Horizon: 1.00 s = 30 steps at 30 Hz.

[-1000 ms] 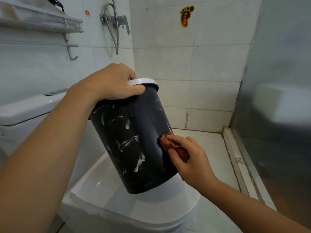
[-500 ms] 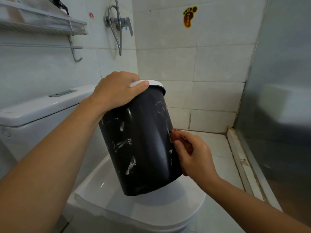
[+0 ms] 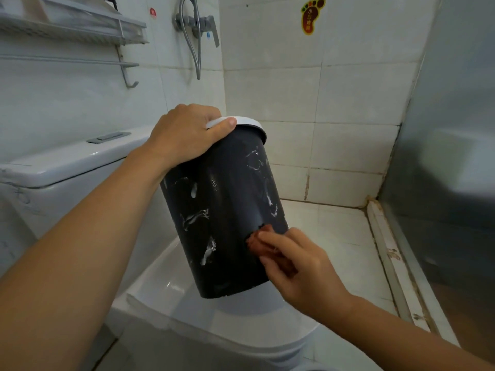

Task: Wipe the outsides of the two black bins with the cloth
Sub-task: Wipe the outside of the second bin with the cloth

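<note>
Gripping the white rim of the black bin (image 3: 225, 210), left hand (image 3: 184, 135) has fingers curled over the top edge, thumb on the rim; bin is tilted, its base above the closed toilet lid (image 3: 166, 290). Right hand (image 3: 302, 266) pinches a bunched reddish-brown cloth (image 3: 258, 242) against the bin's lower right side wall. White smears show across the bin's front. Toilet cistern (image 3: 67, 162) sits at left

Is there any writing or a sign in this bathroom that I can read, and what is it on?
"小心地滑": yellow characters, the lower two blurred, on the foot-shaped sticker on the tiled wall.
Small red round sticker on the left wall: too small to read.
Black bin: white smears only, no writing visible.
</note>
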Each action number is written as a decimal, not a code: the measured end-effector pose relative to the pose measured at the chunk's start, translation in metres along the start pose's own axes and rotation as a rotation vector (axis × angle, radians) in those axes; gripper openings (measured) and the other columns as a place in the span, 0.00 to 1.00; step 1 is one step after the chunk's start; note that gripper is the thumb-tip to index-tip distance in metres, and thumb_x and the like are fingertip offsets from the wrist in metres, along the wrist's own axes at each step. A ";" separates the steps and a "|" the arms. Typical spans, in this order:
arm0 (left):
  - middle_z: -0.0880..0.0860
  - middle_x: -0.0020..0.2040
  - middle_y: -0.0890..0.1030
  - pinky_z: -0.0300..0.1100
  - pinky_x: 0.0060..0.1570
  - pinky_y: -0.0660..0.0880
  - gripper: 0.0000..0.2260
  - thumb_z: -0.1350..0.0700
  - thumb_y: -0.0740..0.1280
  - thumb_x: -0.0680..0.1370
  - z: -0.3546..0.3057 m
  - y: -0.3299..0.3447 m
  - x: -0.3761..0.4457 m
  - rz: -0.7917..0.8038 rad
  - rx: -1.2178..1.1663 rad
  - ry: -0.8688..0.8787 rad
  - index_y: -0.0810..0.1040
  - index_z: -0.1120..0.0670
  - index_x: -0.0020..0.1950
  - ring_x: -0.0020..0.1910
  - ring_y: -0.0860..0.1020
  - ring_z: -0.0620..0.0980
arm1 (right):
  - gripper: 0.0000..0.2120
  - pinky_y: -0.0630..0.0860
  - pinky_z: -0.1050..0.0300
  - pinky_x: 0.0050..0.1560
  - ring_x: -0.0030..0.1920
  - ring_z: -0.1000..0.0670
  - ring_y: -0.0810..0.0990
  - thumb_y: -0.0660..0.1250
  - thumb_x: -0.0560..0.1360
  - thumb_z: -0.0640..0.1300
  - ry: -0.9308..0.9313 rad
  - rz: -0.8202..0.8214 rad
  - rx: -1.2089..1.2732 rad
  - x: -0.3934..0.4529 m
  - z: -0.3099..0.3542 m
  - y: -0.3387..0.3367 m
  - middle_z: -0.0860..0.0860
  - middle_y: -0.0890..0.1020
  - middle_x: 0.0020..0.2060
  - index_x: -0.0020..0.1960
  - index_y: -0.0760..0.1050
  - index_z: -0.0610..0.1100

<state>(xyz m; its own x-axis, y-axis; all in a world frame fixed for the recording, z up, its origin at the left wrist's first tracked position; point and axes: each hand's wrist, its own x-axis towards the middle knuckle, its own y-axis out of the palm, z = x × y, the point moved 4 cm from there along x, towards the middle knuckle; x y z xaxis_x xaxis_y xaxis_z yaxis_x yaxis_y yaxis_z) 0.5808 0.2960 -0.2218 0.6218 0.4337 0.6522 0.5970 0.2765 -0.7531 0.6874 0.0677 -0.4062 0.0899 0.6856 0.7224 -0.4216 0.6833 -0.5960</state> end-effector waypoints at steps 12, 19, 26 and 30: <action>0.51 0.35 0.76 0.45 0.35 0.67 0.27 0.33 0.55 0.81 -0.007 -0.002 -0.001 0.010 -0.017 0.024 0.74 0.54 0.38 0.36 0.75 0.51 | 0.17 0.81 0.59 0.48 0.46 0.54 0.80 0.67 0.80 0.52 -0.022 0.023 0.005 0.000 -0.007 -0.004 0.53 0.82 0.50 0.65 0.79 0.46; 0.47 0.34 0.75 0.44 0.34 0.63 0.25 0.32 0.56 0.81 -0.017 -0.003 -0.002 0.014 0.001 0.053 0.70 0.49 0.35 0.35 0.73 0.47 | 0.17 0.81 0.58 0.47 0.46 0.54 0.80 0.67 0.80 0.51 0.003 -0.021 0.032 -0.007 -0.006 -0.004 0.53 0.82 0.50 0.67 0.78 0.45; 0.51 0.35 0.77 0.46 0.36 0.68 0.28 0.32 0.54 0.81 -0.013 -0.005 -0.003 0.007 -0.017 0.054 0.75 0.53 0.38 0.36 0.75 0.51 | 0.15 0.81 0.60 0.55 0.52 0.58 0.80 0.65 0.82 0.51 0.259 -0.180 0.059 0.015 -0.027 -0.010 0.57 0.81 0.53 0.67 0.77 0.54; 0.50 0.33 0.75 0.46 0.35 0.66 0.28 0.32 0.55 0.80 -0.015 -0.005 -0.004 0.007 -0.021 0.048 0.73 0.53 0.35 0.36 0.74 0.51 | 0.16 0.80 0.63 0.49 0.47 0.57 0.78 0.63 0.82 0.53 0.052 -0.087 0.001 0.009 -0.003 -0.002 0.56 0.80 0.52 0.68 0.76 0.51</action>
<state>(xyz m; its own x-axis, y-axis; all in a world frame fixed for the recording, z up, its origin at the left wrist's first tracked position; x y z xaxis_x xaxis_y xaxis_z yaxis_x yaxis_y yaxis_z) 0.5831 0.2804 -0.2191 0.6492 0.3940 0.6507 0.6028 0.2553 -0.7559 0.6918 0.0733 -0.3991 0.1727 0.6359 0.7522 -0.4107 0.7406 -0.5318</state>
